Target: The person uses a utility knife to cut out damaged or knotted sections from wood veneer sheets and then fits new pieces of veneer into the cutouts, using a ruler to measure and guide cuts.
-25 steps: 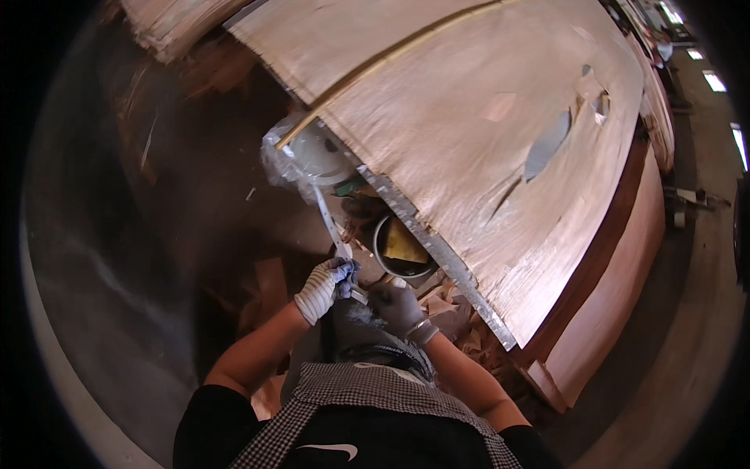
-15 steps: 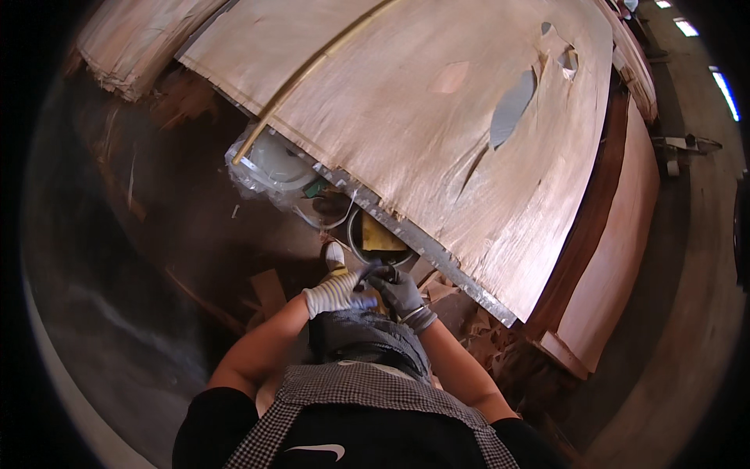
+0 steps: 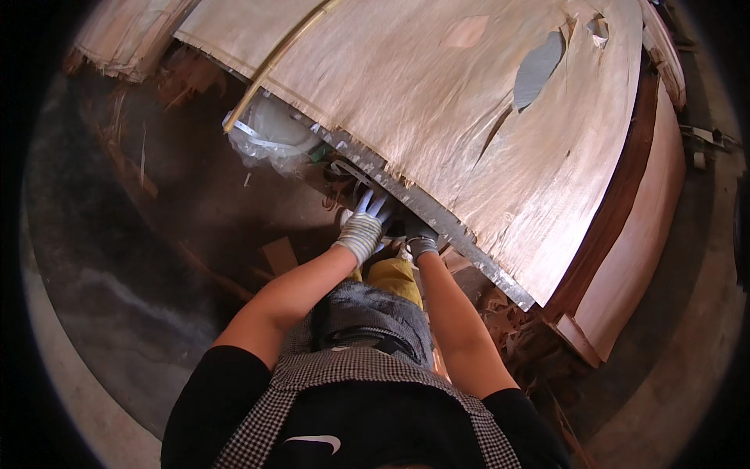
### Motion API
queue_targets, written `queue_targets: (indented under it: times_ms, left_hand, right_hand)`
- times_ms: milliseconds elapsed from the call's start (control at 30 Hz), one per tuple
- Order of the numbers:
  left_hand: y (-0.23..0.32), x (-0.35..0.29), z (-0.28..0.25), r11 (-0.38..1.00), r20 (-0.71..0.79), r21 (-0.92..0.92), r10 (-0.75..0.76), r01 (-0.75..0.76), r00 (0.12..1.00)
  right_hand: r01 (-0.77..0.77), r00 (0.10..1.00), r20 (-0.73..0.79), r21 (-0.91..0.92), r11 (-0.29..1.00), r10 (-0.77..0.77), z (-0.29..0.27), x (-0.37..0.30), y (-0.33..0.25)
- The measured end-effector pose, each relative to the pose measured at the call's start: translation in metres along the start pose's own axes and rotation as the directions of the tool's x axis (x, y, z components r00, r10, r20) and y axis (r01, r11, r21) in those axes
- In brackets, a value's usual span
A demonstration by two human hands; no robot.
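Both my hands wear gloves and reach down at the front edge of the veneer-topped table. My left hand, in a striped pale glove with bluish fingers, has its fingers stretched out and apart beside the grey metal table edge. My right hand, in a dark grey glove, goes into the shadow under that edge, and its fingers are hidden. A large pale wood veneer sheet with torn holes covers the table top. Under the edge near my left hand shows part of a curved rim.
A thin yellowish stick lies across the veneer and sticks out past the edge. Below it hangs clear plastic wrapping. Veneer scraps litter the floor at right, near a stack of reddish boards. Another veneer stack stands far left.
My hands were together near my waist; they have moved forward and apart to beneath the table edge. The round container with a yellow thing is now mostly covered. The view has shifted slightly.
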State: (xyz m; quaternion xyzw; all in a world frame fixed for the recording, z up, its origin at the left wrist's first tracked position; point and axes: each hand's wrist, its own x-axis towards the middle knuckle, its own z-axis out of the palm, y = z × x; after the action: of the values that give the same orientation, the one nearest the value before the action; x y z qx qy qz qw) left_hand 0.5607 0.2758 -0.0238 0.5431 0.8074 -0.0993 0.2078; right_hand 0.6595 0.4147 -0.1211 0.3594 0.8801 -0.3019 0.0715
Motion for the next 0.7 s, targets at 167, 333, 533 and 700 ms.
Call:
queue_targets:
  times_ms: [167,333,533,700]
  left_hand:
    - [0.014,0.021,0.012,0.991,0.103,0.124,0.032,-0.045,0.994]
    - [0.012,0.022,0.028,1.0,0.089,0.029,-0.008,0.005,0.996]
    - [0.046,-0.03,-0.072,0.84,-0.049,-0.509,0.187,-0.185,0.981]
    - [0.045,-0.049,-0.105,0.609,-0.594,-0.639,-0.002,-0.47,0.805]
  right_hand:
    - [0.156,0.974,0.224,-0.522,0.839,-0.042,-0.039,-0.035,0.09]
    - [-0.625,0.703,0.106,-0.38,0.682,0.703,-0.176,-0.141,0.116]
    - [-0.594,0.797,0.506,0.556,0.582,0.33,-0.191,-0.144,-0.007]
    - [-0.453,0.89,0.445,0.845,0.285,0.095,-0.219,-0.125,-0.078]
